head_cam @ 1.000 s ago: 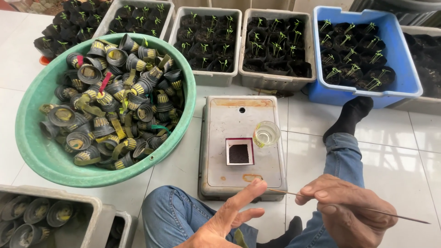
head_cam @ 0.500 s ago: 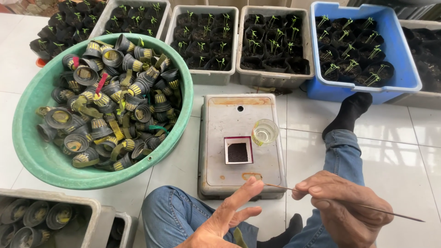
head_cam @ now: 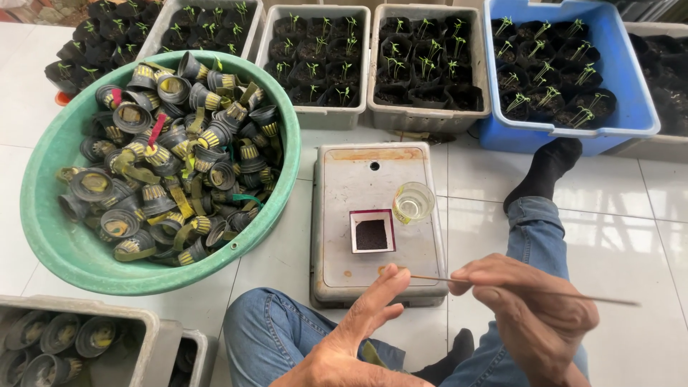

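Observation:
My right hand (head_cam: 529, 309) pinches a thin wooden stick (head_cam: 580, 296) that lies level, its tip pointing left. My left hand (head_cam: 358, 326) is open, and the tip of its forefinger touches the stick's end near the front edge of a grey flat box (head_cam: 344, 186) on the floor. On that box stand a small square tray of dark seeds (head_cam: 372, 231) and a small clear cup of liquid (head_cam: 413, 203). Both hands hover over my blue-jeaned legs (head_cam: 534, 222).
A big green basin (head_cam: 57, 244) at the left holds several small black net pots with sponge. Grey tubs (head_cam: 315, 115) and a blue tub (head_cam: 631, 107) of seedlings in black pots line the back. More tubs (head_cam: 129, 315) sit at the front left on white floor tiles.
My left forefinger has closed in on the stick's tip. The right hand holds the stick almost as before.

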